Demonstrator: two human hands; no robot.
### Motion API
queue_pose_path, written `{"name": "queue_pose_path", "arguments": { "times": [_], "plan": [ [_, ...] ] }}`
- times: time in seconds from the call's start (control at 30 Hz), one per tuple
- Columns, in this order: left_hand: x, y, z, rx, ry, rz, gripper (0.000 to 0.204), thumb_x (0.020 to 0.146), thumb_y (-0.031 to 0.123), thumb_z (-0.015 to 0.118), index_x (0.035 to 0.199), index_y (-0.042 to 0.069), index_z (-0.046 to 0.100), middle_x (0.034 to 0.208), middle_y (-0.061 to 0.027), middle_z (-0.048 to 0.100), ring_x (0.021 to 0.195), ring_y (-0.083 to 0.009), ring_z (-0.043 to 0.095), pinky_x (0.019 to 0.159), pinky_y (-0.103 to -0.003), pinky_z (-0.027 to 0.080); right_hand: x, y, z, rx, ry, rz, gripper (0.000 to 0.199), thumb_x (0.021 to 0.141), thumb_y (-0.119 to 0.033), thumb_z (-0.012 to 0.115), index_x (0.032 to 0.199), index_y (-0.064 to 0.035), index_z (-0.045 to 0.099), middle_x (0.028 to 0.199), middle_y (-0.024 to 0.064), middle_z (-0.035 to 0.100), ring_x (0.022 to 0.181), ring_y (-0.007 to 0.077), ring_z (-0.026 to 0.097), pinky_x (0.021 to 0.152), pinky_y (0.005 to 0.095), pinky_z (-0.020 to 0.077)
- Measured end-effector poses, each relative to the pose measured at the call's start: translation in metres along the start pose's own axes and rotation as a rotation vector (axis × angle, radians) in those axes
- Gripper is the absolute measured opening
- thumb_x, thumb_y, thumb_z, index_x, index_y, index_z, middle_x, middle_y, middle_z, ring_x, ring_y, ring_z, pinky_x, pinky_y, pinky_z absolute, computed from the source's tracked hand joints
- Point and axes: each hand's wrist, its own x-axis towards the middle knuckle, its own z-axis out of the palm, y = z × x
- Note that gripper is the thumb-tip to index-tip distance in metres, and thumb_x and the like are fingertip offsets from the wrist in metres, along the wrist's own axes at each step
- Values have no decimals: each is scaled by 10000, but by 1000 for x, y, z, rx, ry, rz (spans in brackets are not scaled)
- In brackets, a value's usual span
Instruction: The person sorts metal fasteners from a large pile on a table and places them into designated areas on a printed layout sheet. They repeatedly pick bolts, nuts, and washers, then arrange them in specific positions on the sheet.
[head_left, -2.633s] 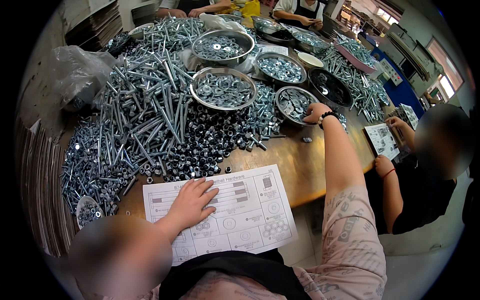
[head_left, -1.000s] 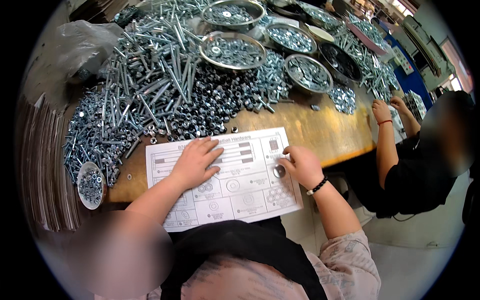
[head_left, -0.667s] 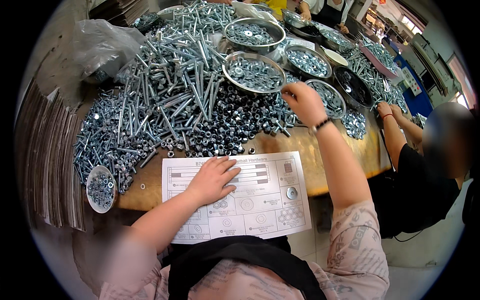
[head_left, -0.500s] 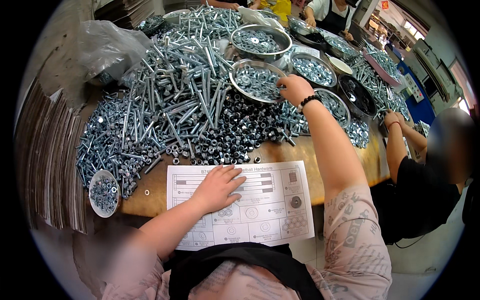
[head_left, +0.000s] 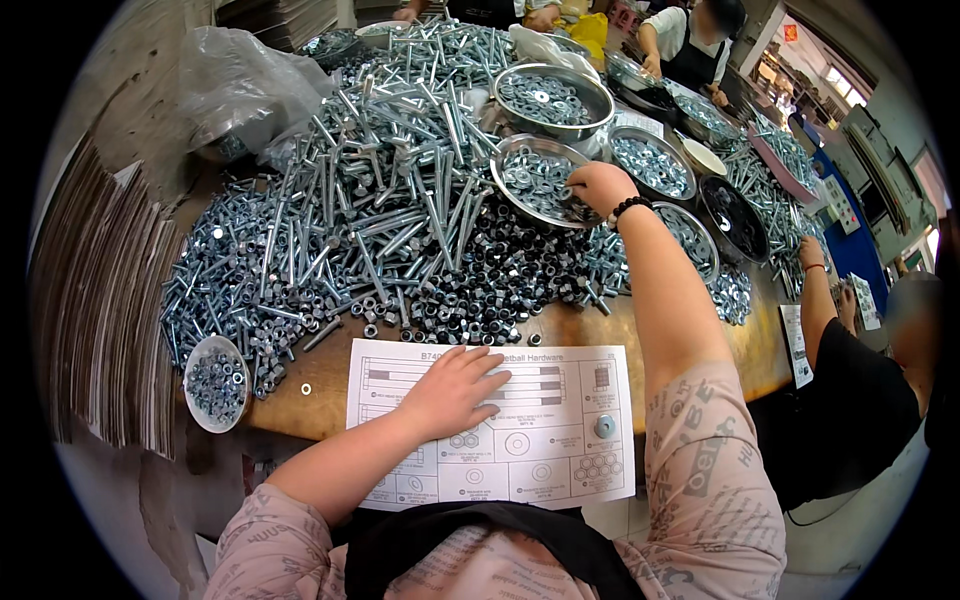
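From where I stand, the right hand [head_left: 603, 188] is at the near right side of a round steel bowl [head_left: 520, 211], its fingers curled inward over the rim. Thumb and fingers look bent close together, but I can't tell whether a piece is pinched between them. The flat washers [head_left: 533, 178] lie loose in that bowl, mostly to the left of the fingertips and just beside them. They are round discs lying at all angles, so no long axis stands out. The right hand is clearly the nearer one; the left hand [head_left: 450, 393] is well apart, toward the person's body, palm down with fingers spread on a printed parts sheet [head_left: 520, 415], gripping nothing I can see.

One large washer [head_left: 605, 426] lies on the right part of that sheet, to the right of the left hand. Dark-lined nuts [head_left: 470, 315] fill the stretch between the sheet and the bowl, and a heap of long bolts [head_left: 340, 190] rises to the bowl's left. A beaded bracelet [head_left: 630, 206] circles the right wrist.
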Motion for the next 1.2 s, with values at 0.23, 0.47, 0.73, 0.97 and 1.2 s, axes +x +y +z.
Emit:
{"name": "queue_pose_path", "arguments": {
  "times": [0.23, 0.47, 0.73, 0.97, 1.2],
  "plan": [
    [2, 2, -1, 23, -16, 10, 462, 799, 325, 578, 1202, 119, 488, 1283, -103, 435, 1231, -272, 352, 1035, -424, 253, -9, 18, 12, 236, 188, 79, 203, 782, -186, 584, 910, -42, 644, 791, 104, 621, 695, 277, 590, 660, 360, 473],
    [0, 0, -1, -1, -14, -6, 470, 793, 298, 591, 1209, 108, 481, 1272, -108, 444, 1214, -272, 374, 1024, -421, 273, -42, -30, -25, 1229, 83, 360, 257, 837, -211, 591, 1003, -15, 589, 704, -13, 562, 576, 54, 503, 498, 176, 383],
    [31, 26, -38, -1758, 401, -599, 557, 925, 383, 390, 1346, 40, 267, 1276, -131, 406, 1163, -265, 420, 983, -388, 334, -143, -123, -10, 1362, -128, 272, 152, 833, -145, 578, 922, -25, 605, 737, -1, 586, 577, 54, 501, 498, 185, 386],
    [41, 51, -28, -2079, 560, -779, 522, 952, 434, 251, 1280, 39, 339, 1169, -122, 452, 1075, -243, 449, 942, -388, 371, -190, -185, 10, 949, -78, 12, 219, 774, -98, 586, 975, -11, 581, 880, 136, 581, 803, 251, 556, 712, 319, 454],
    [23, 72, -34, -2006, 485, -372, 446, 905, 231, 479, 1288, 45, 346, 1215, -92, 435, 1138, -225, 421, 993, -359, 310, -219, -182, 9, 1754, 17, 203, 263, 803, -34, 568, 1059, -37, 507, 880, 47, 579, 690, 100, 523, 584, 211, 409]
  ]
}}
